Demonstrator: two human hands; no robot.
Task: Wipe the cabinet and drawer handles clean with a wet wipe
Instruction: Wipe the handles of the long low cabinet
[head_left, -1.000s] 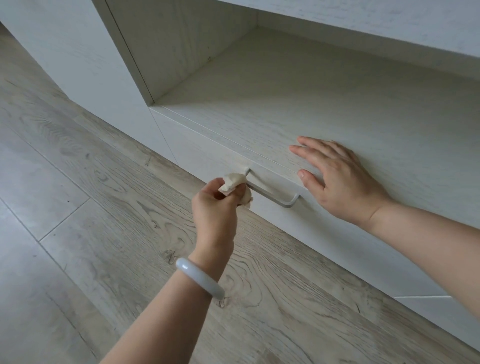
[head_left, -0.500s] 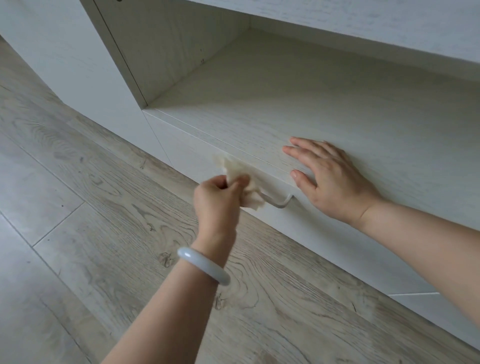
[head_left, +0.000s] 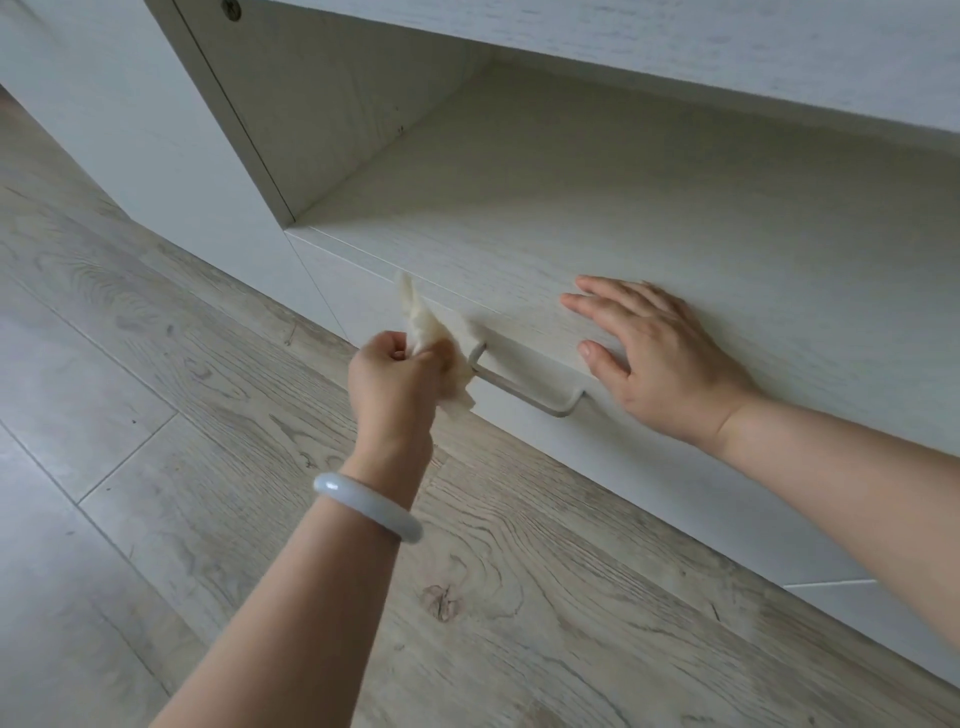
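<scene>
A slim grey metal drawer handle (head_left: 530, 393) runs along the front of a low white drawer (head_left: 649, 467). My left hand (head_left: 395, 387), with a pale bangle on the wrist, grips a crumpled cream wet wipe (head_left: 428, 332) at the handle's left end. The wipe's lower part touches that end and its upper tip sticks up. My right hand (head_left: 660, 358) lies flat, fingers straight, on the shelf surface just above the drawer, its thumb near the handle's right end.
An open white cabinet shelf (head_left: 597, 208) sits above the drawer, with a vertical side panel (head_left: 249, 130) at the left. Grey wood-grain floor (head_left: 156, 389) spreads below and to the left. A second drawer front (head_left: 883, 613) starts at the lower right.
My left hand slid the wipe from the middle of the handle back to its left end, uncovering most of the bar. My right hand stayed flat on the shelf.
</scene>
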